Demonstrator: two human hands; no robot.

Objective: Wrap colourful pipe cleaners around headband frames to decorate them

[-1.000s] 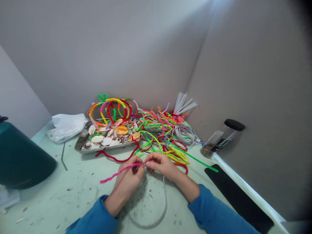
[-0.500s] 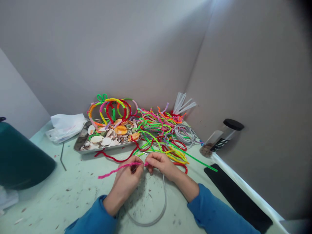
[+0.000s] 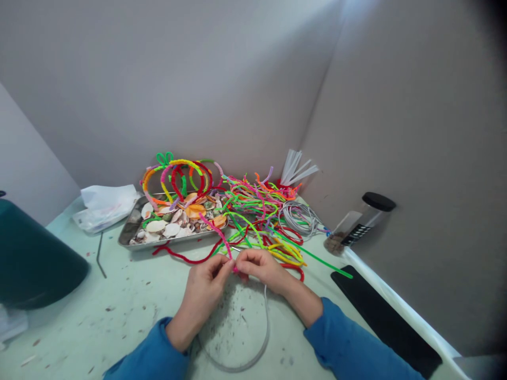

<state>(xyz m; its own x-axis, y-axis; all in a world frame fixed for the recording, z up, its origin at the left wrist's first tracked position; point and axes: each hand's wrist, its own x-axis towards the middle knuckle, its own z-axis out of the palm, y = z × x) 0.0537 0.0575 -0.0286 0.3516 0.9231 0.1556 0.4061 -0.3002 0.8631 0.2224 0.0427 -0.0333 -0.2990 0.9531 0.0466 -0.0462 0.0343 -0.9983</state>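
Low in the middle of the head view, my left hand [image 3: 208, 287] pinches a fuzzy pink stem [image 3: 217, 230] near its lower end. The stem's free part rises to the upper left, in front of the shell tray. Touching it fingertip to fingertip, my right hand [image 3: 259, 268] is closed at the small pink wrap. A grey cord or hoop [image 3: 266, 327] hangs from the hands and curves below them over the table. Where exactly the pink stem meets the hoop is hidden by the fingers.
Behind the hands stand a metal tray [image 3: 127, 241] of shells, colourful fuzzy hoops [image 3: 186, 162] and piled fuzzy stems [image 3: 253, 203]. At right are a coiled grey cord [image 3: 297, 219], a black-lidded jar [image 3: 370, 216] and a black strip [image 3: 388, 319]. A dark green container [image 3: 35, 253] is at left.
The pink stem's free part has swung from pointing left to pointing up and away. My left fingers have shifted at the stem; my right hand has barely moved.
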